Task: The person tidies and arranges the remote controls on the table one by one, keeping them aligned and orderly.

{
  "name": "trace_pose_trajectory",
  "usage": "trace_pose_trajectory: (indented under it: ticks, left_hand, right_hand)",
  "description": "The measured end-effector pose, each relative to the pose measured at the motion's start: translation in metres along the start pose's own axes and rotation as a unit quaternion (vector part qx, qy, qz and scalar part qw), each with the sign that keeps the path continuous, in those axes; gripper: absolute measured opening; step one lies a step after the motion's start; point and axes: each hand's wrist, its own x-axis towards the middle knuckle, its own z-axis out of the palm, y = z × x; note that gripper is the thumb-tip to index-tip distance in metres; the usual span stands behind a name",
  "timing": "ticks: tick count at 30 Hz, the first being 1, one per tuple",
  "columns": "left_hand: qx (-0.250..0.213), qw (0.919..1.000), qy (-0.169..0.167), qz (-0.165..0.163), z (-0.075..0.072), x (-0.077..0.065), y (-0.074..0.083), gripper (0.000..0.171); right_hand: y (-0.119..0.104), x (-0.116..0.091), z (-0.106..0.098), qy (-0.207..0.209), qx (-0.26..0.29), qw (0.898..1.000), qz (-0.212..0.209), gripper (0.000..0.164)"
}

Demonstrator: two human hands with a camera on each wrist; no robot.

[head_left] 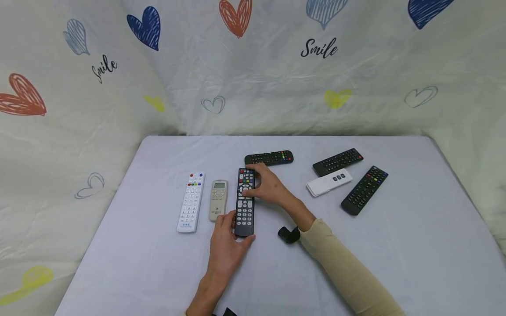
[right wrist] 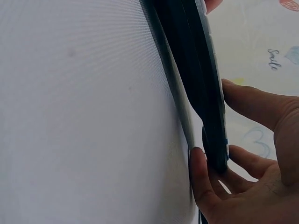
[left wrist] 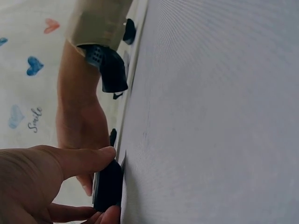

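A long black remote control (head_left: 245, 208) stands lengthwise on the white-covered tabletop (head_left: 395, 272), gripped by both hands of a person. The left hand (head_left: 226, 252) has its grip closed round the near end, thumb at one corner and fingers along the opposite edge. The right hand (head_left: 270, 186) grasps the far part: its thumb lies on the keypad, and its fingers reach round the far end. In the right wrist view, that end sits raised from the cloth, with a finger below it.

To the left, just beside the gripped remote, lies a beige remote with a small display (head_left: 218, 193); beyond that is a white many-buttoned remote (head_left: 191, 202). A rounded black remote (head_left: 272, 157) lies crosswise just past the far end. Well apart on the right are a tilted black remote (head_left: 337, 162), a white three-button remote (head_left: 329, 182) just in front of it, and a slanted black remote with coloured keys (head_left: 364, 191). A black device (head_left: 289, 235) sits at the right wrist beside a tan sleeve (head_left: 344, 267). Behind hangs a heart-printed fabric (head_left: 269, 87) lettered "Smile".
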Motion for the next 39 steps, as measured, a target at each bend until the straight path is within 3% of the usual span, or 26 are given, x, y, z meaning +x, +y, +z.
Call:
trace_pose_trajectory:
  ticks: [12,29,39]
  left_hand:
    - [0.017,0.9998,-0.002,0.0,0.0,0.0003,-0.0019,0.08]
    - [0.006,0.9999,-0.006,-0.009,0.0009,-0.0008,-0.002,0.08]
    - [0.004,0.9998,-0.006,-0.018,0.0024,-0.0005,-0.0022,0.082]
  right_hand:
    - [0.0001,-0.0004,0.0002,-0.018,-0.012,1.0,0.01,0.084]
    - [-0.0024,-0.0011,0.0031,-0.024,-0.036,0.999,0.012,0.082]
    - [-0.0021,-0.0009,0.0029,-0.022,-0.021,0.999,0.023,0.084]
